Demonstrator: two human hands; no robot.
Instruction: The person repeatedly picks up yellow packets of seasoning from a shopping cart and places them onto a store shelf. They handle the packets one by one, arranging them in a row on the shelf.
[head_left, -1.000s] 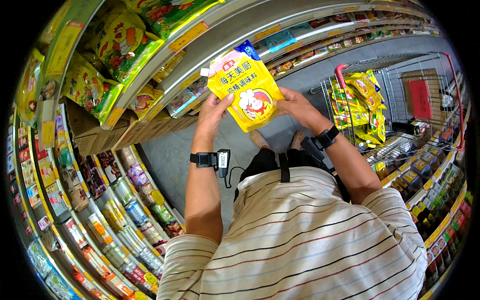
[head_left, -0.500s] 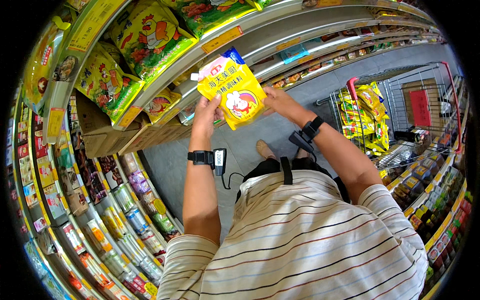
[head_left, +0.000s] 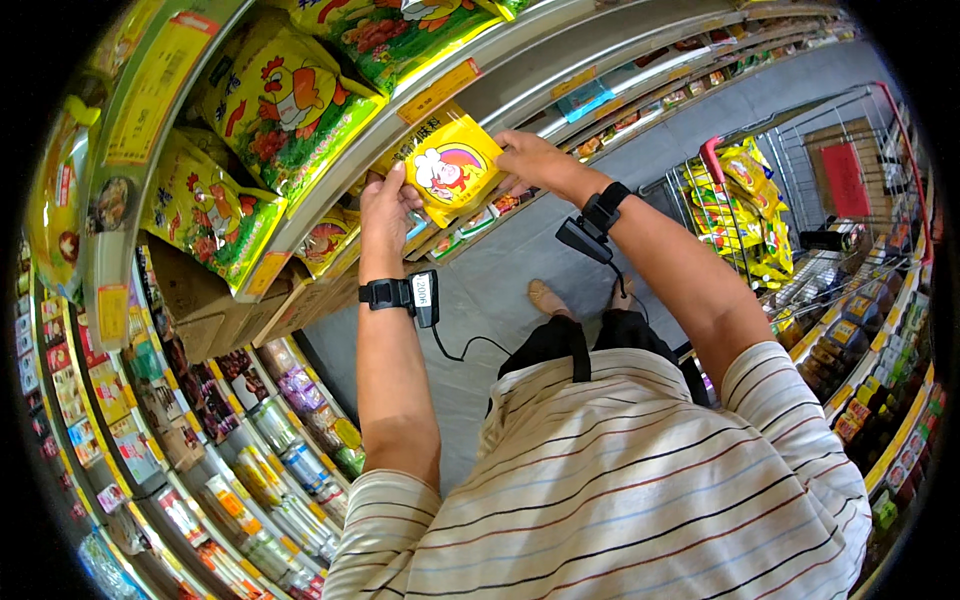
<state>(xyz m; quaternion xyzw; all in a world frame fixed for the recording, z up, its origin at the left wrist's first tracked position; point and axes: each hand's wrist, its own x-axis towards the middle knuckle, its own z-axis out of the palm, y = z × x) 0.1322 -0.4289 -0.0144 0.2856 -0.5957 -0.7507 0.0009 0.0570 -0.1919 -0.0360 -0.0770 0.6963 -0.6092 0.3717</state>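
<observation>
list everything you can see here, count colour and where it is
small yellow plastic packet with a cartoon figure: one, yellow, held by both hands at the shelf edge
large yellow-green bags with a rooster picture: several, upper shelf on the left
brown cardboard box: one, under those bags
jars and bottles: many, mixed colours, lower left shelves
wire shopping cart with a red handle: one, silver, right aisle
yellow packets: several, inside the cart
grey floor: below
striped shirt: one, cream with thin stripes
black wrist straps: two, one per wrist
left hand: on the packet's left edge
right hand: on its right edge
</observation>
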